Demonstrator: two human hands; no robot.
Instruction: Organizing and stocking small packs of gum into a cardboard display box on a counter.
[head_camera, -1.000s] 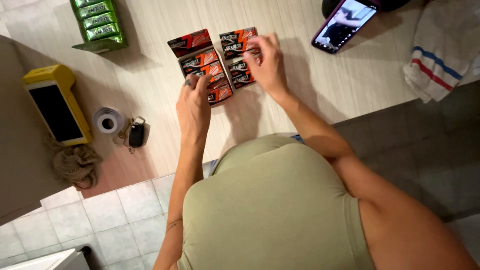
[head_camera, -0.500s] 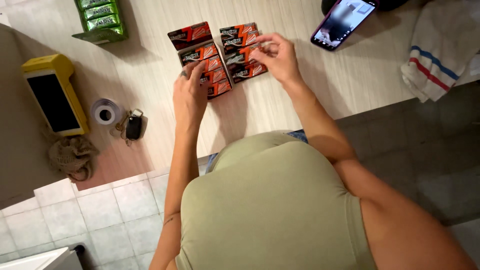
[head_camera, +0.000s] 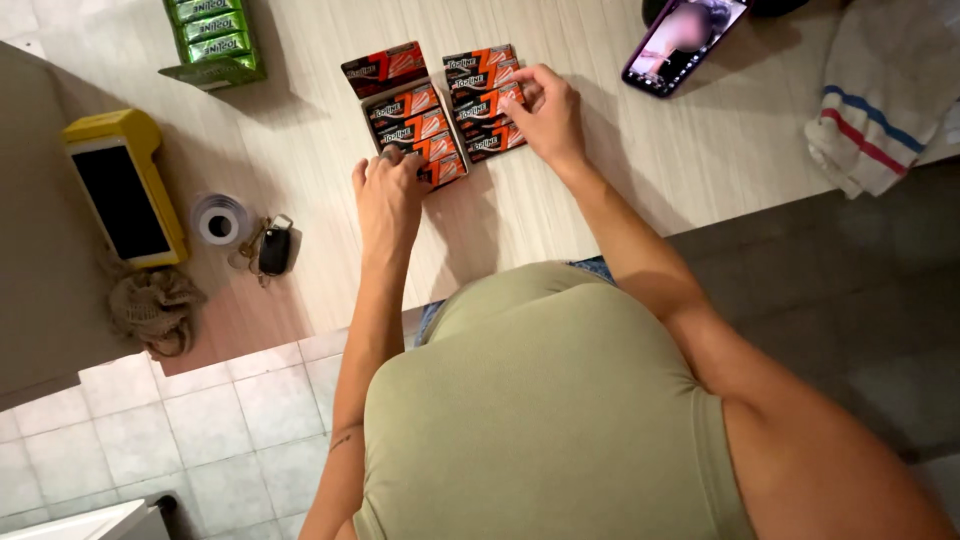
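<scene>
Two open display boxes of red-and-black gum packs stand side by side on the pale wooden counter: the left box is touched at its near end by the curled fingers of the left hand, and a pack in the right box is pinched narrowly by the fingertips of the right hand. Because the packs are stacked loosely and slanted just beyond the fingertips, a row could be toppled or pushed out of line if the pinched pack is tugged sideways. The left box could also be slid against its neighbour if it is pressed too hard.
</scene>
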